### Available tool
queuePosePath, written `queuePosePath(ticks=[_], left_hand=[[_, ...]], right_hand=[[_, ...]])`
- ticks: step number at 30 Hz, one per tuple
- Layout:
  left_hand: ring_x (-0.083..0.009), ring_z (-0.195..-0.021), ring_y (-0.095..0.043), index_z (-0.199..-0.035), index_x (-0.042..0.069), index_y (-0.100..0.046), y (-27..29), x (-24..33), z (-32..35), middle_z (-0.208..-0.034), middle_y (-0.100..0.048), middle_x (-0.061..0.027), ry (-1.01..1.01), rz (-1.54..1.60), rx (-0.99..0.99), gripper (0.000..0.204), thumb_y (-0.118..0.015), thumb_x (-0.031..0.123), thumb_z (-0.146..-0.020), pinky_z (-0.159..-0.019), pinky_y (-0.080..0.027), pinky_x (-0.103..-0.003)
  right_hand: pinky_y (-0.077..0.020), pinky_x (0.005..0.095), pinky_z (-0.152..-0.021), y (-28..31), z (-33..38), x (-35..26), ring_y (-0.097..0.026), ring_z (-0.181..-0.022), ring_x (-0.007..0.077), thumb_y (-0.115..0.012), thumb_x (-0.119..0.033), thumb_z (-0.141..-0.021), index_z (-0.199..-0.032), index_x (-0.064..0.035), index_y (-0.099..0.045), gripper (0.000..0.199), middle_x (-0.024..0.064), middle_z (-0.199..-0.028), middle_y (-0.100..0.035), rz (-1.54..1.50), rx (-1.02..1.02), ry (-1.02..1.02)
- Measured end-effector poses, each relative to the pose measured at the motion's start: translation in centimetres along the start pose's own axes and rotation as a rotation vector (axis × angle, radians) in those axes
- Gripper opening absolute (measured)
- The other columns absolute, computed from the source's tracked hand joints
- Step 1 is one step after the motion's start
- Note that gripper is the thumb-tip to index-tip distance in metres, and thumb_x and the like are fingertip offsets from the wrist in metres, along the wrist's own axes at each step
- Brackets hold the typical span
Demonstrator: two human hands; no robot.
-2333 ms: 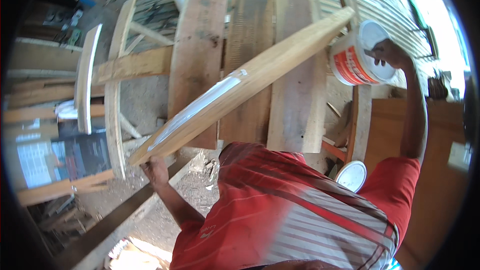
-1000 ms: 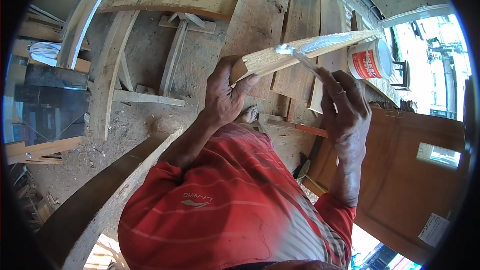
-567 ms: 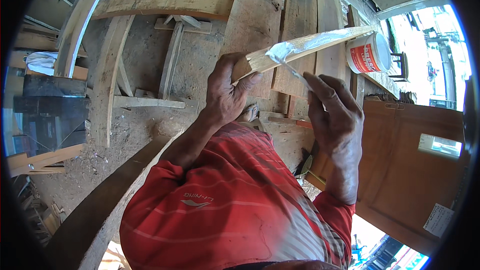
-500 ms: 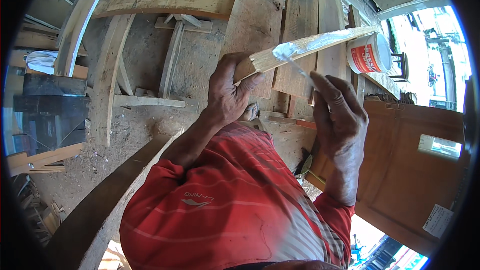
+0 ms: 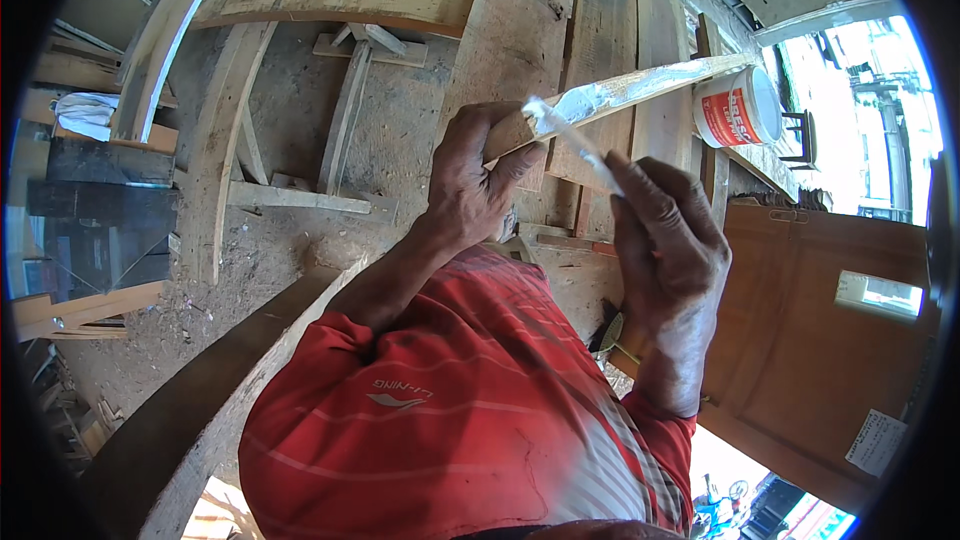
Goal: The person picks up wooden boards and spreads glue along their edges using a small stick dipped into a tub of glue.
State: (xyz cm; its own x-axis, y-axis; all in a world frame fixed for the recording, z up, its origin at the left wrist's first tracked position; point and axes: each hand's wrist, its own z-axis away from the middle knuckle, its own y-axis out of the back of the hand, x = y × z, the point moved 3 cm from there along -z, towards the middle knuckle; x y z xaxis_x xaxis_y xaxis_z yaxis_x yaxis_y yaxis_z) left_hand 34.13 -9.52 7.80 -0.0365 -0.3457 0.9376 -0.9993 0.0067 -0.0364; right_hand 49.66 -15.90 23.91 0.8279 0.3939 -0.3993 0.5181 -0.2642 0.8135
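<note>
- While our left hand point(image 5: 475, 175) closes around the near end of a tapered wooden strip point(image 5: 630, 98), we hold it aslant above wide planks point(image 5: 505, 40), its narrow tip pointing to the upper right.
- Between the thumb and fingers of our right hand point(image 5: 670, 240), we pinch a thin tool point(image 5: 578, 145); it is blurred, its whitish end at the strip's near end, and we cannot tell whether they touch.
- White paste point(image 5: 590, 98) coats much of the strip's upper face.
- Beyond the tip, we see a white bucket point(image 5: 735, 110) with a red label.
- At our right stands a brown panel point(image 5: 800, 310).
</note>
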Motion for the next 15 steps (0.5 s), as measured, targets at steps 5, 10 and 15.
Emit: queuePosePath(ticks=[5,10,15], left_hand=[[-0.0305,-0.104,-0.065,-0.124,0.006,-0.063,-0.1,0.4,0.4,-0.113,-0.067,-0.0138,0.009,-0.056,-0.024,0.04,-0.079,0.026,-0.093,-0.089,-0.052,-0.041],[-0.0305,-0.1,-0.064,-0.125,0.007,-0.063,-0.4,0.4,0.6,-0.109,-0.065,-0.0132,-0.059,-0.085,0.012,0.04,-0.079,0.025,-0.093,-0.086,-0.052,-0.041],[-0.0237,-0.101,-0.065,-0.128,0.003,-0.06,-0.4,0.3,0.8,-0.111,-0.067,-0.0119,-0.076,-0.097,-0.009,0.041,-0.076,0.024,-0.096,-0.088,-0.053,-0.036]], right_hand=[[-0.0571,0.0406,-0.068,-0.1,0.6,0.3,-0.071,-0.082,0.0278,-0.077,0.002,-0.084,-0.124,-0.0118,-0.074,0.042,0.0098,-0.105,-0.07,-0.061,-0.081,0.017],[-0.0573,0.0412,-0.071,-0.1,0.7,0.2,-0.071,-0.085,0.0262,-0.078,0.001,-0.084,-0.124,-0.0149,-0.075,0.043,0.0079,-0.106,-0.069,0.044,-0.025,0.058],[-0.056,0.0412,-0.07,1.1,0.8,0.4,-0.07,-0.084,0.0267,-0.077,0.0,-0.084,-0.121,-0.0152,-0.076,0.04,0.0067,-0.104,-0.068,0.109,0.054,0.03]])
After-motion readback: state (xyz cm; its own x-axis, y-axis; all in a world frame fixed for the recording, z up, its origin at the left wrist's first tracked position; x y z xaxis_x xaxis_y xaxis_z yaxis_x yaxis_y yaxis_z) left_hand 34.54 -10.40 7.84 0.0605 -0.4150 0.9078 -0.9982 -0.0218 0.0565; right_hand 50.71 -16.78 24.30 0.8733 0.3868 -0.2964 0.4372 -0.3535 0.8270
